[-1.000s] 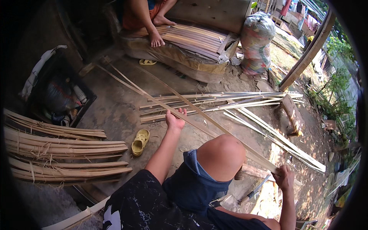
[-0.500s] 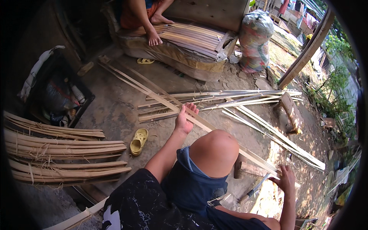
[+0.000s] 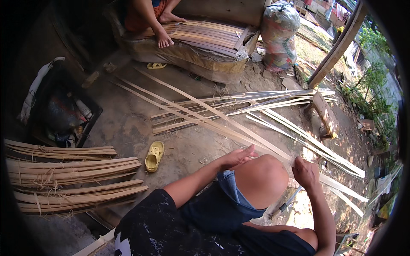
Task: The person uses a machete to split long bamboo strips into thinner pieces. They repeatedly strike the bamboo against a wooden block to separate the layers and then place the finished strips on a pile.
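Several long, pale bamboo strips point(image 3: 200, 120) slant across the middle, their far ends fanned apart on the ground at the upper left. My right hand point(image 3: 306, 172) is closed in a fist around them just right of my raised knee. Their near ends stick out past it toward the lower right. My left hand point(image 3: 239, 157) lies beside the knee, just under the strips. Its thumb is raised and apart from the fingers, which are partly hidden; whether it touches the strips is unclear.
Other strips point(image 3: 256, 94) lie on the ground ahead. Tied bundles point(image 3: 77, 168) rest at left near a yellow clog point(image 3: 154, 156). A wooden block point(image 3: 323, 115) stands at right. Another person's bare feet point(image 3: 164, 37) rest on a slatted seat point(image 3: 209, 36) beside a stuffed plastic bag point(image 3: 279, 38).
The strips have fanned apart at their far ends and shifted. My left hand has come back toward my knee; my right hand has moved up and left and closed around the strips.
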`<action>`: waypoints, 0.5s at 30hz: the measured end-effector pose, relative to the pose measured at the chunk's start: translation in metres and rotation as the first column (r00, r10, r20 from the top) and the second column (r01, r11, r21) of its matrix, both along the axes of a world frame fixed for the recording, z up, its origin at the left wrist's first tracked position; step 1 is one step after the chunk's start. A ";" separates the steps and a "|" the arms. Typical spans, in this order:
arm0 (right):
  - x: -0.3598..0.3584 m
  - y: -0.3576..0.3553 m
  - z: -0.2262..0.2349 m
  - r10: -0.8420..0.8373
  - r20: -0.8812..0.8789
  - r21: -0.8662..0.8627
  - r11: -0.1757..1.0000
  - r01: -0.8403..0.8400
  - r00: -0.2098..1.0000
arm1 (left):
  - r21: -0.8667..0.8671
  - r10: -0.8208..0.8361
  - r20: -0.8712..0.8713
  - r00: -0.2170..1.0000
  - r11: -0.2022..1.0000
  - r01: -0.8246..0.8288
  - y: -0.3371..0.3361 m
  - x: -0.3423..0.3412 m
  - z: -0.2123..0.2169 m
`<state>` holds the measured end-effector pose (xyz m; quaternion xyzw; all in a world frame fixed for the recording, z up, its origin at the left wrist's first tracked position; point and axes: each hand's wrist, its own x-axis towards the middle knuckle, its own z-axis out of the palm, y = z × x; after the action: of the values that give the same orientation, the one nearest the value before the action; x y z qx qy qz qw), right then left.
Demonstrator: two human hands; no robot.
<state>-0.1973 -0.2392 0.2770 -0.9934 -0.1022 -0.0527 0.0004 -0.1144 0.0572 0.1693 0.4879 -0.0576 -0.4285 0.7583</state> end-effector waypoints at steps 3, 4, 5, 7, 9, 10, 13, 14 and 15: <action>-0.024 -0.033 -0.002 -0.060 0.068 -0.072 0.995 0.065 0.996 | 0.110 0.051 0.193 0.980 0.991 -0.073 0.043 -0.005 -0.011; -0.030 -0.044 -0.009 -0.048 0.095 -0.026 0.998 0.050 0.994 | 0.123 0.274 0.201 0.940 0.945 -0.302 0.057 -0.001 -0.012; -0.036 -0.053 -0.011 -0.055 0.112 -0.040 0.997 0.060 0.992 | 0.135 0.480 0.215 0.850 0.848 -0.513 0.069 0.007 -0.012; -0.053 -0.075 -0.014 -0.066 0.157 -0.052 0.996 0.075 0.985 | 0.181 0.654 0.275 0.705 0.685 -0.706 0.075 0.034 -0.027; -0.057 -0.085 -0.012 -0.013 0.175 -0.061 0.998 0.024 0.985 | 0.193 0.635 0.187 0.749 0.724 -0.662 0.087 0.061 -0.027; -0.057 -0.087 -0.015 0.005 0.187 -0.074 0.997 0.009 0.982 | 0.199 0.626 0.146 0.766 0.740 -0.643 0.094 0.070 -0.024; -0.059 -0.090 -0.015 0.026 0.222 -0.098 0.995 -0.004 0.975 | 0.156 0.497 0.072 0.865 0.851 -0.502 0.097 0.093 -0.015; -0.060 -0.091 -0.013 0.028 0.234 -0.103 0.995 -0.004 0.972 | 0.129 0.497 0.064 0.865 0.856 -0.501 0.092 0.096 -0.014; -0.060 -0.090 -0.013 0.031 0.230 -0.091 0.996 -0.010 0.973 | 0.126 0.506 0.069 0.860 0.850 -0.511 0.090 0.099 -0.018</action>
<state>-0.2574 -0.3294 0.2641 -0.9784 -0.1140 -0.1631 -0.0555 -0.0153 0.1475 0.1512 0.5448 0.0912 -0.2075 0.8074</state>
